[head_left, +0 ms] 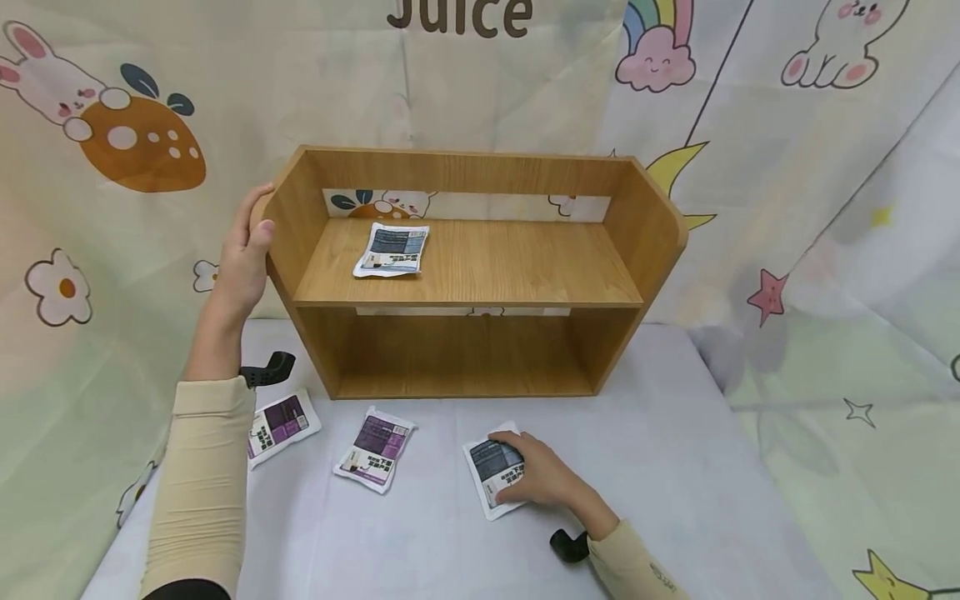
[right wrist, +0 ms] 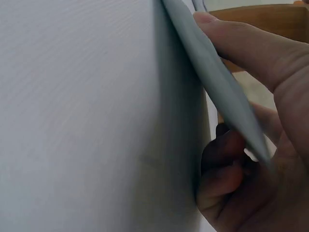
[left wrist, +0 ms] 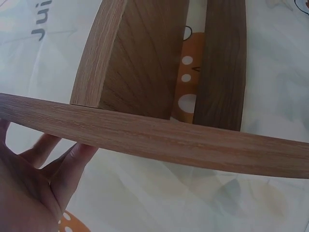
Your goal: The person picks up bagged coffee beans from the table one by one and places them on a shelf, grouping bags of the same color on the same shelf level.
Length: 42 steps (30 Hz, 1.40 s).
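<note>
A wooden two-tier shelf [head_left: 472,265] stands on the white-covered table. My left hand [head_left: 243,250] touches the outside of its left side panel; in the left wrist view, the fingers [left wrist: 72,169] meet the panel's outer face. My right hand [head_left: 543,471] grips a white packet with a dark blue-grey label [head_left: 491,471] by its right side, in front of the shelf. In the right wrist view that packet [right wrist: 212,72] is seen edge-on, tilted up off the cloth, between thumb and fingers. A similar dark-labelled packet [head_left: 393,250] lies on the upper tier, towards the left.
Two purple-labelled packets lie on the table: one packet [head_left: 375,450] in front of the shelf's left part, another packet [head_left: 285,425] farther left, partly hidden by my left forearm. Behind the shelf hangs a printed cloth backdrop [head_left: 495,100].
</note>
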Each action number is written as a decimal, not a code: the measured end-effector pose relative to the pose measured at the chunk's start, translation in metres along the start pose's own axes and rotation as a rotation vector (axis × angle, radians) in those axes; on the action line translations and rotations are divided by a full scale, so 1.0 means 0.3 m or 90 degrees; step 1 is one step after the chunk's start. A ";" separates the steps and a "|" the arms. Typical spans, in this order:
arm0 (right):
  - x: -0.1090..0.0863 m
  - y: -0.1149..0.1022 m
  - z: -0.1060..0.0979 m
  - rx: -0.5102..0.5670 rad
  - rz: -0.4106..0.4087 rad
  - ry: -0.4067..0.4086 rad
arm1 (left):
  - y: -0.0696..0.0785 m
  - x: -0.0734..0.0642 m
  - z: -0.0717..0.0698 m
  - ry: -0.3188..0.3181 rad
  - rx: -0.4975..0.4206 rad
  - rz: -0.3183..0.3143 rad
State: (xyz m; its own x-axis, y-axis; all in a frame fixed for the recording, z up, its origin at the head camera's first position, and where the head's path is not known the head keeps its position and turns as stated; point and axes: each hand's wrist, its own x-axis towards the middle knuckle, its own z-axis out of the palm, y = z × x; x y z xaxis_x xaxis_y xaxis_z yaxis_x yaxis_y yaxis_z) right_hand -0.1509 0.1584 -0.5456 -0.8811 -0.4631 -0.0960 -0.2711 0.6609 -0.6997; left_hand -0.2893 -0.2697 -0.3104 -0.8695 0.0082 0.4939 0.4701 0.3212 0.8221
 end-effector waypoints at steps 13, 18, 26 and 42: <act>0.030 -0.054 -0.064 0.148 -0.022 0.027 | 0.024 0.008 -0.006 0.009 -0.001 0.018; 0.025 -0.100 -0.128 0.167 -0.031 0.049 | 0.020 0.009 -0.003 -0.003 -0.013 0.021; 0.025 -0.168 -0.190 0.165 -0.050 0.072 | 0.008 -0.016 -0.017 -0.042 -0.002 -0.021; 0.072 -0.392 -0.558 0.079 -0.143 0.198 | 0.045 -0.016 -0.024 -0.060 0.010 -0.027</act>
State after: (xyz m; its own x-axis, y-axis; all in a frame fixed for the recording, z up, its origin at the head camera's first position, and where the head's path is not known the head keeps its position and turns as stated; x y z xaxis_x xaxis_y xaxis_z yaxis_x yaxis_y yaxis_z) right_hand -0.2028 0.1696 -0.3467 -0.8856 -0.3748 0.2742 -0.4382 0.4789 -0.7606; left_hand -0.2777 -0.2723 -0.2997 -0.8990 0.0840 0.4297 0.4314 0.3376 0.8366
